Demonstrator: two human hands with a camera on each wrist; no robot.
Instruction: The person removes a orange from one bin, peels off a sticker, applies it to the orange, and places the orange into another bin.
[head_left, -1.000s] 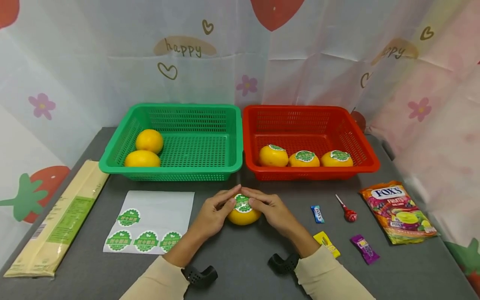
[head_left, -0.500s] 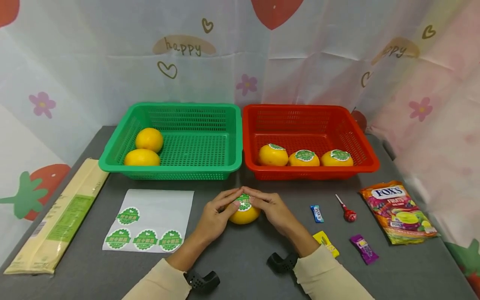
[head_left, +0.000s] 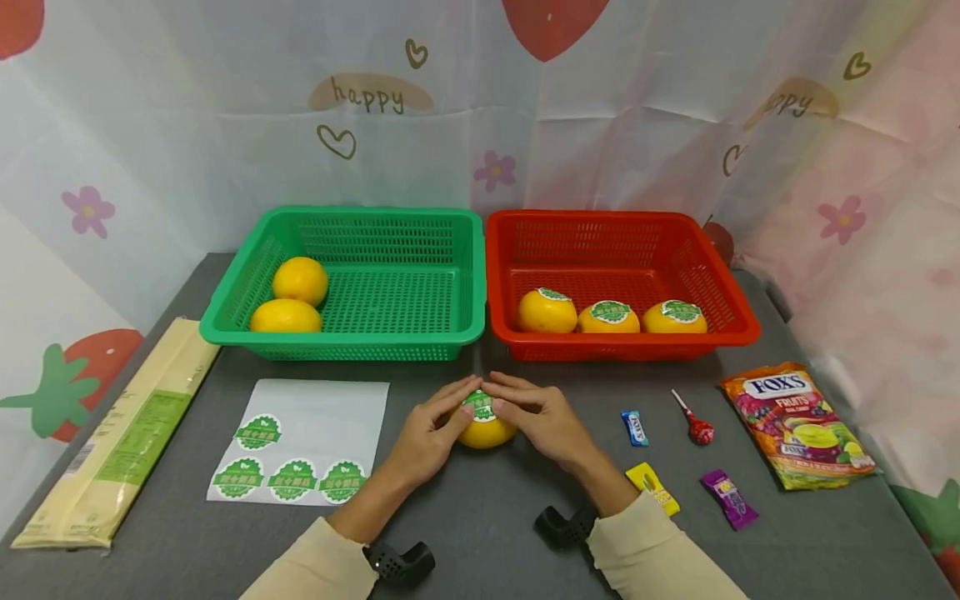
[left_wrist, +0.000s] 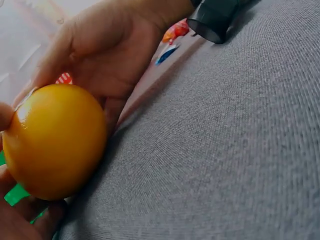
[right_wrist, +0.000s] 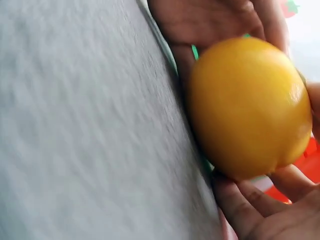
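Note:
Between both hands an orange [head_left: 486, 435] rests on the grey tabletop, a round green-and-white sticker [head_left: 481, 406] on its upper side. My left hand [head_left: 427, 435] holds it from the left, thumb on the sticker's left edge. From the right, my right hand [head_left: 553, 427] holds the same fruit, with its thumb at the sticker's right edge. The fingertips of both hands come together behind the top. In the left wrist view the bare lower side of the orange [left_wrist: 57, 142] faces the camera; the right wrist view shows its smooth skin [right_wrist: 250, 107] with fingers around it.
A sheet [head_left: 322, 408] with several stickers lies left of the hands. Behind stand a green basket [head_left: 375, 337] with two oranges and a red basket [head_left: 622, 340] with three stickered ones. Wrapped candies, a lollipop [head_left: 701, 431] and a candy bag [head_left: 798, 429] lie right; a long packet [head_left: 120, 433] lies left.
The sticker and the right thumb have shifted slightly left as the hands move a little over the orange. Both hands stay around it; the baskets and the sheet are unchanged.

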